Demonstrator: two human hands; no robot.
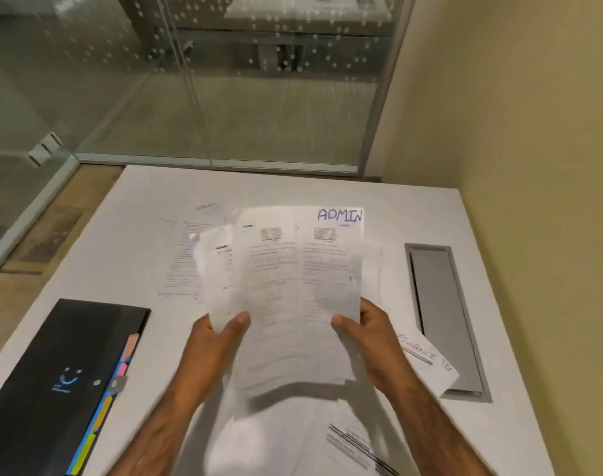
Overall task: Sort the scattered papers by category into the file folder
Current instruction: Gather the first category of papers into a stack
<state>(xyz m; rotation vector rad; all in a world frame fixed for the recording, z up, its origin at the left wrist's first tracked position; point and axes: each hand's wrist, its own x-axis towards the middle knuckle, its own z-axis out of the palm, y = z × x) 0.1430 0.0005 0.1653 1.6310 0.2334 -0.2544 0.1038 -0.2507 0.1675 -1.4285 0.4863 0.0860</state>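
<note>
Currently mid-sort, at the reading stage: left grip [221, 333] and right grip [365, 334] both pinch the near edge of the ADMIN sheet [303, 286], held up over mid-worktop [327, 190], with a second sheet [217, 269] fanned out on its left. File folder [63, 383] lies closed near left, coloured tabs on its right edge; FINANCE sheet [430, 359] lies loose at right. Next move, I'd guess — free one grip, open the folder, find the matching tab.

A white table [430, 214] stands before glass partitions [224, 97] and a beige wall [516, 115].
</note>
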